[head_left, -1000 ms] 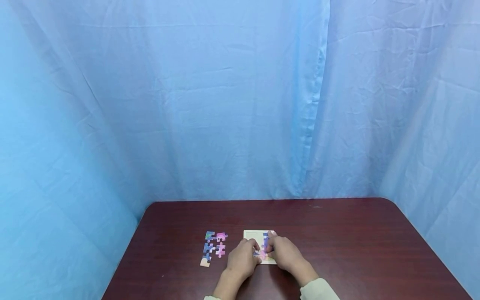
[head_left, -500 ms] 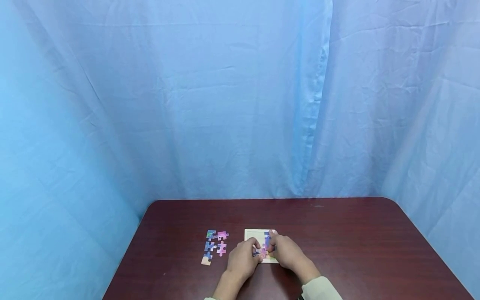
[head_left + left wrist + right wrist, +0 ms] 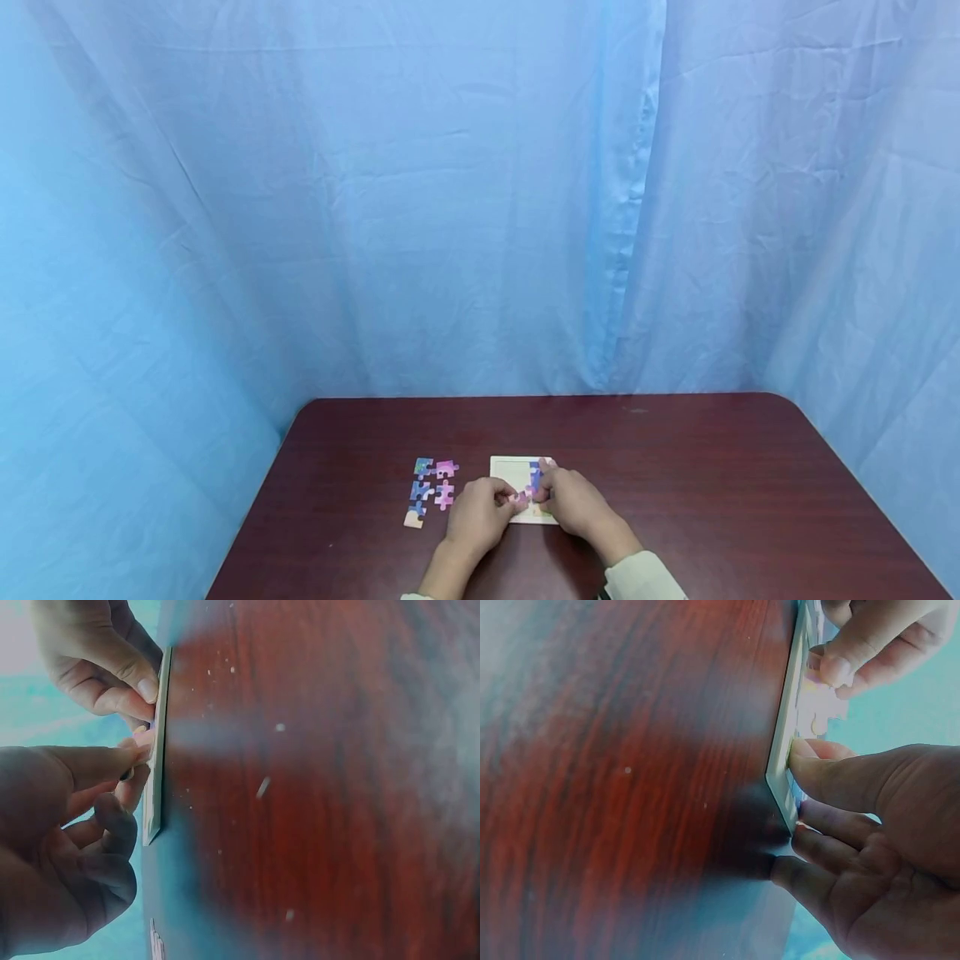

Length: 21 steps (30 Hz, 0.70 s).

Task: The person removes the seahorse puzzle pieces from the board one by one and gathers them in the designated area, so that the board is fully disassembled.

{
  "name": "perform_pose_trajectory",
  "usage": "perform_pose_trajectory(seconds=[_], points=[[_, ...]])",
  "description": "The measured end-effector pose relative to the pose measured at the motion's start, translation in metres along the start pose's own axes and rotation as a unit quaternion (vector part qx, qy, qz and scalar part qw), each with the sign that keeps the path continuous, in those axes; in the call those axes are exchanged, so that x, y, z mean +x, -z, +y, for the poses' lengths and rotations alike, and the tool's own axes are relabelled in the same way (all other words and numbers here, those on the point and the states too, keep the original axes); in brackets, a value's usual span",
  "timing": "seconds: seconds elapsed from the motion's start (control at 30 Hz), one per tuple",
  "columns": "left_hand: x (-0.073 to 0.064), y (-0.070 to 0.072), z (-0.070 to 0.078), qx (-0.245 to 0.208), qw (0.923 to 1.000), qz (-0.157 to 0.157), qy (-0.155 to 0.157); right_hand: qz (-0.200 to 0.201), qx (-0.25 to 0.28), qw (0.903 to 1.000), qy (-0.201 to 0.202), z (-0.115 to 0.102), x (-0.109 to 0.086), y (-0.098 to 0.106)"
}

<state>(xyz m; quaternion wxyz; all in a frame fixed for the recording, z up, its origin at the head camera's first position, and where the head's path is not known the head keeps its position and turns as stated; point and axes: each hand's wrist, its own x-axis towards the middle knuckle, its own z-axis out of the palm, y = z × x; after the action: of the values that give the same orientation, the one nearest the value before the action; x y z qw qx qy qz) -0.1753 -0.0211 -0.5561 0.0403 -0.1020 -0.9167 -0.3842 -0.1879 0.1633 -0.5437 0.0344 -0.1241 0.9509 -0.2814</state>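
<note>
2 hands meet over the pale square cardboard puzzle tray (image 3: pixel 507 472) near the front of the dark red wooden table (image 3: pixel 675 467): the left hand (image 3: pixel 474 514) pinches a small pink jigsaw piece (image 3: pixel 521 499) at its fingertips above the tray, while the right hand (image 3: pixel 572 502) presses thumb and fingers on the tray's near edge. Judging by that shallow grip, the piece could tilt and slip, or the light tray could skid under uneven pressure. Only the head view shows the 5 or so loose coloured jigsaw pieces (image 3: pixel 431 489) left of the tray; the right wrist view alone shows the pink piece lifted off the tray.
</note>
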Motion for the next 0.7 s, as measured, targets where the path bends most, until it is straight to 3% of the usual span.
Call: perform_pose_trajectory(seconds=[0.17,0.33,0.53,0.7], points=[[-0.002,0.004,0.001,-0.009,0.9999,0.001,0.005,-0.001,0.001,1.0,-0.004,0.0,0.0,0.0],[-0.009,0.013,-0.003,0.011,0.9998,0.012,0.008,0.008,-0.005,0.9999,-0.005,0.0,0.0,-0.001],[-0.019,0.033,-0.014,0.023,0.9991,0.019,0.03,0.013,-0.003,0.9999,-0.004,0.0,-0.001,-0.002],[-0.027,0.051,-0.027,0.038,0.9966,0.043,0.06,0.016,-0.002,0.9999,0.003,0.0,-0.003,-0.002]])
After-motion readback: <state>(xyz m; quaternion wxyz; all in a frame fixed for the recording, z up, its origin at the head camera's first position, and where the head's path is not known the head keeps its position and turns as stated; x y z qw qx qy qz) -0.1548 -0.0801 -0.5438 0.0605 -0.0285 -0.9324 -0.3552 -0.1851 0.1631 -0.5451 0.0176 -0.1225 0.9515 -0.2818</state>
